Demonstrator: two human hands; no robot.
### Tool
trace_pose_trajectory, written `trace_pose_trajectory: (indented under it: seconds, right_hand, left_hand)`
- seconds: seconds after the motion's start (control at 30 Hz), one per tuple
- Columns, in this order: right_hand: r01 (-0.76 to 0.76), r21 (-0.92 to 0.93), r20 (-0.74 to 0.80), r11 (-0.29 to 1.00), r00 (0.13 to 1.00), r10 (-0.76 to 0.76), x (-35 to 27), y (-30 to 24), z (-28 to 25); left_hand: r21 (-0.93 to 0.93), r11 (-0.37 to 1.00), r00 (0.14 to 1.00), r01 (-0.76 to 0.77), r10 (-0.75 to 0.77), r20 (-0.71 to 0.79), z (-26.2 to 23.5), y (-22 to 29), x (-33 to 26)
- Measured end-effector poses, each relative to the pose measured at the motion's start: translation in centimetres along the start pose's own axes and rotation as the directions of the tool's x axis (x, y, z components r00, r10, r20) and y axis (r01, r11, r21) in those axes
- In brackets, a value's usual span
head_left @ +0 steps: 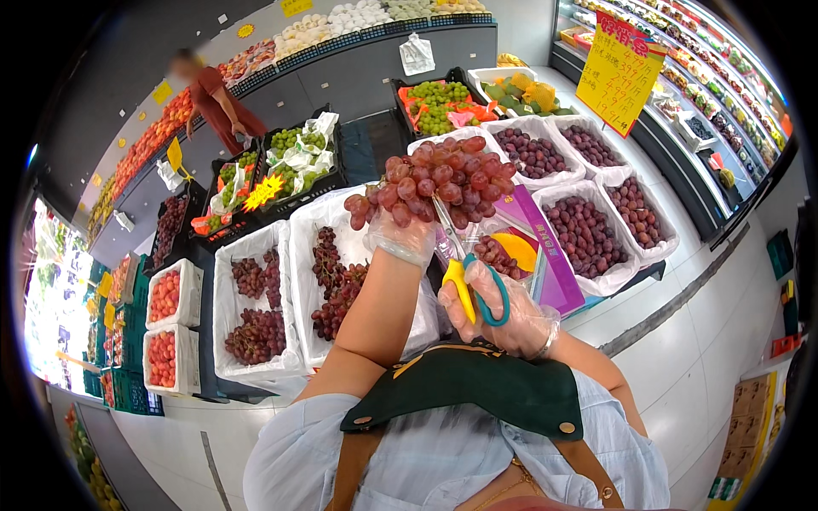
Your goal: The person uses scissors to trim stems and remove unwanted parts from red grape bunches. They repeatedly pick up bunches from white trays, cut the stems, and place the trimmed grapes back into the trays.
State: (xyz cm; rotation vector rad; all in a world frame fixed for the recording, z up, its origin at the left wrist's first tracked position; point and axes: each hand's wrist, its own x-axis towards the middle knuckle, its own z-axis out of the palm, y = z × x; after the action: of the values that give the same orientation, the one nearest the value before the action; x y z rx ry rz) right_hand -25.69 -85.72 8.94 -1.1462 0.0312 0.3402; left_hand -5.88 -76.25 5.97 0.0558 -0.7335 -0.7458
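At the far left of the fruit display stand two small white boxes of orange-red fruit, and beside them a white-lined crate of dark red grapes that looks only partly filled. Next along, a second lined crate holds more dark bunches near its middle.

Above that crate's right edge the left hand, in a clear plastic glove, is raised with its fingers closed around the underside of a large bunch of red grapes, held up in the air over the display. Just below and to the right, the right hand, also gloved, has its fingers through the teal and yellow handles of a pair of scissors; the blades point up into the bunch's lower side, and I cannot tell how far they are parted.

Judging by this, trimming of the bunch is under way, not finished: it is not yet set down in any crate. A purple carton lies under the hands, and the lined boxes of dark grapes at the right end look well filled.
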Motion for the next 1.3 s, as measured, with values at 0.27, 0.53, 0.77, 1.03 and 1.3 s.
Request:
trace_pose_trajectory:
  seconds: [0.27, 0.53, 0.77, 1.03, 1.3]
  right_hand:
    - [0.139, -0.290, -0.057, 0.947, 0.985, -0.162, 1.2, 3.2, -2.9]
    - [0.191, -0.582, -0.036, 0.791, 0.965, -0.260, 0.1, 1.1, -1.6]
    - [0.349, -0.649, 0.044, 0.676, 0.904, -0.425, 0.2, 1.2, -1.8]
    - [0.206, -0.452, -0.081, 0.868, 0.960, -0.270, 0.0, 1.3, -2.1]
    - [0.117, -0.289, -0.136, 0.950, 0.977, -0.162, -0.5, 0.6, -3.1]
  left_hand:
    - [-0.001, 1.000, 1.000, 0.009, -0.009, -0.008, 0.0, -0.2, 0.2]
    - [0.004, 1.000, 1.000, 0.014, -0.014, -0.021, -0.3, -0.4, 0.2]
    - [-0.003, 1.000, 1.000, 0.015, -0.015, -0.026, -0.5, -0.8, 0.4]
    - [-0.007, 1.000, 1.000, 0.018, -0.018, -0.023, -0.5, -0.9, 0.5]
    - [-0.026, 0.999, 0.999, 0.033, -0.034, -0.021, -0.9, -1.2, 0.5]
